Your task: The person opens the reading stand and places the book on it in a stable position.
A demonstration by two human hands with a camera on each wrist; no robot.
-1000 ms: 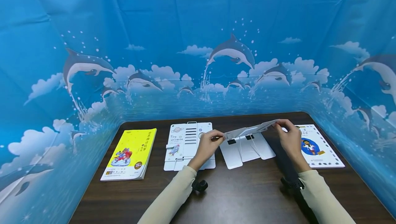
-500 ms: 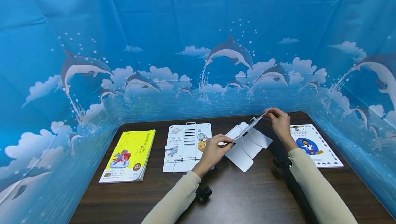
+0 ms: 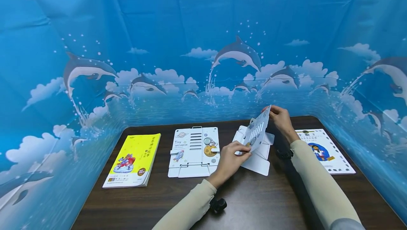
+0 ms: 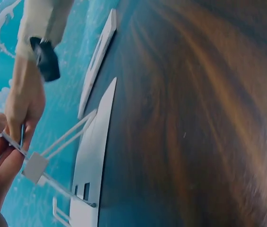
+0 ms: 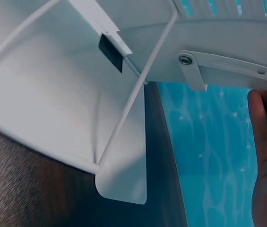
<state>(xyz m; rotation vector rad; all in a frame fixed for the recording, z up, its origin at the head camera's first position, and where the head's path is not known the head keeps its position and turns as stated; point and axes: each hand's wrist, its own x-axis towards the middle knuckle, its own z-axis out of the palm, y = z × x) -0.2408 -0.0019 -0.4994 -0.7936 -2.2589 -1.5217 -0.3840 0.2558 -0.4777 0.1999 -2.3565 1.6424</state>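
A white book stand (image 3: 257, 130) with printed pictures and slots is unfolded right of centre on the table. Its panel stands steeply above a white base (image 3: 259, 164), turned at an angle. My left hand (image 3: 231, 157) pinches the panel's near edge between thumb and fingers. At the far upper edge, my right hand (image 3: 281, 121) grips the panel. Thin wire struts (image 5: 135, 90) join panel and base in the right wrist view, where the right-hand fingers (image 5: 263, 127) hold the panel's edge. In the left wrist view both hands meet the panel near a small white clip (image 4: 35, 167).
A second book stand (image 3: 194, 152), marked "Tiny universe", lies flat to the left. Farther left is a yellow book (image 3: 133, 155). A white book (image 3: 324, 150) with a blue circle lies at the right. A blue dolphin curtain (image 3: 178, 46) surrounds the dark wooden table (image 3: 254, 201).
Both hands have turned the book stand, swinging its printed face round into view. The left hand came nearer and right; the right hand moved back and left. The base turned with the panel.
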